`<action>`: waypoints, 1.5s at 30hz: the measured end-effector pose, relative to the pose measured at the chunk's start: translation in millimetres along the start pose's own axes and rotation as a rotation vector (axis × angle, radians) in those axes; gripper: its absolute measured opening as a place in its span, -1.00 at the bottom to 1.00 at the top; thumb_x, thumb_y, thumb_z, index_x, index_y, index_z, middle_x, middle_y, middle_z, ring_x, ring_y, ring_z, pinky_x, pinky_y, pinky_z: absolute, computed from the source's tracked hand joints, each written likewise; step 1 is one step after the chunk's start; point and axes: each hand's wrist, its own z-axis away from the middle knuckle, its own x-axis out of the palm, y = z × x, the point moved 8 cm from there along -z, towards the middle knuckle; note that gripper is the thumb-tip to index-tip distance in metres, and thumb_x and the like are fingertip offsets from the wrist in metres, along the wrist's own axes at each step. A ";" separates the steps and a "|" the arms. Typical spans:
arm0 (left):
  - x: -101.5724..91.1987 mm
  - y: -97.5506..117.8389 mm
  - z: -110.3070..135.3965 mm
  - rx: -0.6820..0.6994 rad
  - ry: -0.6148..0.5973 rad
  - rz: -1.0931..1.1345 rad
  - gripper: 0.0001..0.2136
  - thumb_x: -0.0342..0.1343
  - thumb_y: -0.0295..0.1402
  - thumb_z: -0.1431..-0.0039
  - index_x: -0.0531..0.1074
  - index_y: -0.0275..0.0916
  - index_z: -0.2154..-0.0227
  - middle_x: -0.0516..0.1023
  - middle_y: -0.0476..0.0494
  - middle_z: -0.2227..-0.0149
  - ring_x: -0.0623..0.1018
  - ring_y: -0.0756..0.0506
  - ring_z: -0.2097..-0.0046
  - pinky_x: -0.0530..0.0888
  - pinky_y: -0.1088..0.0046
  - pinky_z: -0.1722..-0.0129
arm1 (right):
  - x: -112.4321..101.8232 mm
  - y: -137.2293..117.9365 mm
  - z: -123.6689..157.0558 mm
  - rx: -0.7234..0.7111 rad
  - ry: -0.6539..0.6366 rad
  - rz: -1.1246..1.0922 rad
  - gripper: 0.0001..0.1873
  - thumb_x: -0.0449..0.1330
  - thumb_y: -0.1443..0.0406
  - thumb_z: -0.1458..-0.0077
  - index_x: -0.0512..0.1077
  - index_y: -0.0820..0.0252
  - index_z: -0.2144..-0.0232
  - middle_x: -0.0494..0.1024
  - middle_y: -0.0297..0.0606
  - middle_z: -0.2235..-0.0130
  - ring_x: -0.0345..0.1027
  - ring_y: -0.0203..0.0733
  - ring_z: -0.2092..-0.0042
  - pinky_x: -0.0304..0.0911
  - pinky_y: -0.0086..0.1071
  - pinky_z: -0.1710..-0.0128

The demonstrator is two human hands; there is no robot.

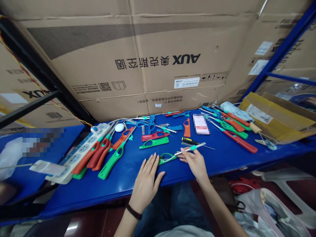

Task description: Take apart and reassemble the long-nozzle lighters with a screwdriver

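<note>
Cardboard carton (pixel 158 42) behind, print upside down; blue counter (pixel 123 182) in front, crowded with lighter parts. Left grip (pixel 146 181) not closed on anything: palm down, fingers stretched over the near end of a green shell (pixel 169 159), probably to keep it from sliding. Right grip (pixel 197 165) grasping a metal tube (pixel 189 149), thumb and fingers pinching around its teal collar. Shell lies between both grips; tube's left end sits at the shell's right end, likely held low and shallow to line up with it. Thin pale wires show in the shell's opening.

Just beyond right grip: screwdriver (pixel 190 141), within easy reach, presumably on purpose. Past that, an orange shell (pixel 187 127) and a pixelated slab, maybe a phone (pixel 201 124). Beyond left grip: red shell (pixel 154 136) and second green shell (pixel 156 142), roughly parallel, seemingly laid out for picking up. Well left of left grip, lighters lean by a power strip (pixel 77 157); more piled right of right grip, near yellow packaging (pixel 274 115).
</note>
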 end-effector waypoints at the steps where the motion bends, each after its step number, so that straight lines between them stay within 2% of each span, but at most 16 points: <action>1: -0.2 0.4 0.0 0.000 0.000 -0.004 -0.49 -0.14 -0.20 -0.33 -0.03 -0.20 -0.28 0.15 -0.19 -0.28 0.15 -0.16 -0.29 0.22 0.10 -0.23 | 0.1 -0.5 0.0 -0.005 -0.003 0.009 -0.50 0.40 0.04 0.24 0.40 0.26 0.34 0.63 -0.15 0.36 0.56 -0.04 0.30 0.50 -0.33 0.36; 6: -1.0 2.0 -0.3 0.005 0.002 -0.016 -0.50 -0.14 -0.22 -0.33 -0.01 -0.22 -0.27 0.16 -0.22 -0.27 0.15 -0.17 -0.29 0.23 0.08 -0.22 | -10.6 -6.2 -5.8 -0.046 0.061 0.022 -0.45 0.40 0.08 0.22 0.40 0.24 0.21 0.62 -0.18 0.31 0.54 -0.04 0.22 0.51 -0.33 0.35; 9: -0.7 -3.1 -1.3 -0.006 -0.006 -0.002 -0.49 -0.14 -0.20 -0.33 -0.01 -0.23 -0.27 0.14 -0.24 -0.27 0.14 -0.18 -0.29 0.21 0.05 -0.22 | -29.3 -8.5 -15.8 -0.047 0.112 0.017 -0.35 0.39 0.05 0.21 0.35 0.23 0.10 0.62 -0.19 0.29 0.52 -0.04 0.16 0.51 -0.27 0.29; 12: -1.3 -11.9 -2.7 -0.011 -0.017 0.023 -0.51 -0.14 -0.20 -0.33 0.01 -0.20 -0.27 0.14 -0.23 -0.28 0.14 -0.17 -0.29 0.20 0.05 -0.22 | -50.9 -14.0 -25.0 -0.060 0.122 0.106 -0.33 0.36 0.00 0.21 0.34 0.22 0.09 0.61 -0.22 0.35 0.51 -0.02 0.17 0.48 -0.18 0.22; 14: -2.0 -16.8 -3.4 -0.008 -0.025 0.040 -0.53 -0.15 -0.20 -0.33 0.02 -0.17 -0.26 0.16 -0.21 -0.27 0.15 -0.15 -0.29 0.19 0.06 -0.23 | -63.5 -25.9 -25.3 -0.138 0.164 0.227 -0.38 0.34 -0.02 0.18 0.38 0.22 0.12 0.60 -0.19 0.34 0.51 -0.01 0.19 0.44 -0.12 0.17; 16: -2.3 -19.5 -3.6 -0.004 -0.035 0.054 -0.53 -0.15 -0.21 -0.34 0.03 -0.17 -0.26 0.17 -0.20 -0.27 0.14 -0.14 -0.29 0.17 0.06 -0.24 | -66.4 -45.7 -18.0 -0.295 0.232 0.437 -0.50 0.27 -0.01 0.07 0.41 0.19 0.16 0.58 -0.14 0.26 0.48 0.01 0.15 0.39 -0.07 0.11; 18: -2.6 -20.4 -3.2 -0.009 -0.039 0.065 -0.53 -0.15 -0.21 -0.34 0.03 -0.17 -0.26 0.16 -0.19 -0.27 0.13 -0.14 -0.29 0.15 0.06 -0.25 | -49.6 -64.0 -6.0 -0.483 0.231 0.685 -0.66 0.20 0.06 -0.05 0.45 0.14 0.20 0.56 -0.13 0.18 0.43 0.02 0.10 0.32 -0.05 0.05; 19: -2.8 -20.4 -2.8 -0.014 -0.036 0.070 -0.53 -0.15 -0.21 -0.34 0.03 -0.17 -0.26 0.16 -0.19 -0.28 0.13 -0.14 -0.30 0.15 0.06 -0.25 | -33.5 -68.4 -0.2 -0.570 0.160 0.765 -0.73 0.18 0.11 -0.09 0.47 0.12 0.23 0.56 -0.16 0.16 0.41 0.01 0.08 0.29 -0.06 0.03; 20: -3.1 -20.3 -2.5 -0.019 -0.033 0.075 -0.53 -0.15 -0.21 -0.34 0.03 -0.16 -0.26 0.15 -0.18 -0.28 0.13 -0.14 -0.30 0.14 0.06 -0.25 | -13.7 -68.7 5.3 -0.644 0.035 0.810 -0.80 0.16 0.15 -0.13 0.48 0.10 0.26 0.56 -0.19 0.15 0.39 -0.02 0.05 0.27 -0.10 0.01; 22: -3.2 -19.8 -2.0 -0.023 -0.030 0.082 -0.53 -0.15 -0.21 -0.34 0.02 -0.15 -0.26 0.16 -0.18 -0.28 0.13 -0.14 -0.30 0.15 0.06 -0.25 | 28.3 -56.4 15.8 -0.714 -0.302 0.895 -0.85 0.16 0.21 -0.16 0.48 0.04 0.22 0.54 -0.25 0.12 0.36 -0.07 0.02 0.26 -0.16 0.01; 23: -3.1 -19.5 -1.9 -0.022 -0.030 0.085 -0.53 -0.15 -0.22 -0.34 0.02 -0.15 -0.26 0.16 -0.18 -0.27 0.13 -0.14 -0.30 0.15 0.06 -0.25 | 42.7 -49.5 19.7 -0.734 -0.403 0.947 -0.85 0.17 0.22 -0.15 0.47 0.03 0.20 0.54 -0.26 0.13 0.36 -0.08 0.04 0.26 -0.15 0.03; 25: -3.0 -19.3 -1.8 -0.019 -0.031 0.086 -0.54 -0.15 -0.22 -0.34 0.03 -0.15 -0.26 0.16 -0.18 -0.27 0.14 -0.13 -0.30 0.15 0.06 -0.25 | 59.2 -37.8 21.6 -0.738 -0.498 1.025 -0.83 0.20 0.26 -0.14 0.45 0.06 0.18 0.53 -0.25 0.15 0.35 -0.08 0.07 0.27 -0.17 0.08; 31: -3.4 -20.0 -1.3 -0.020 -0.031 0.094 -0.54 -0.15 -0.23 -0.34 0.04 -0.14 -0.25 0.16 -0.16 -0.28 0.14 -0.13 -0.30 0.14 0.06 -0.25 | 64.8 -32.5 17.5 -0.780 -0.554 1.069 -0.89 0.14 0.27 -0.20 0.48 0.08 0.27 0.51 -0.27 0.24 0.35 -0.17 0.15 0.27 -0.28 0.14; 45: -3.3 -19.7 -1.4 -0.017 -0.030 0.110 -0.54 -0.14 -0.23 -0.34 0.02 -0.13 -0.26 0.16 -0.16 -0.27 0.14 -0.13 -0.29 0.13 0.06 -0.26 | 69.4 -36.1 18.2 -0.876 -0.614 1.050 -0.87 0.08 0.29 -0.24 0.44 0.13 0.28 0.54 -0.28 0.24 0.37 -0.21 0.16 0.22 -0.30 0.12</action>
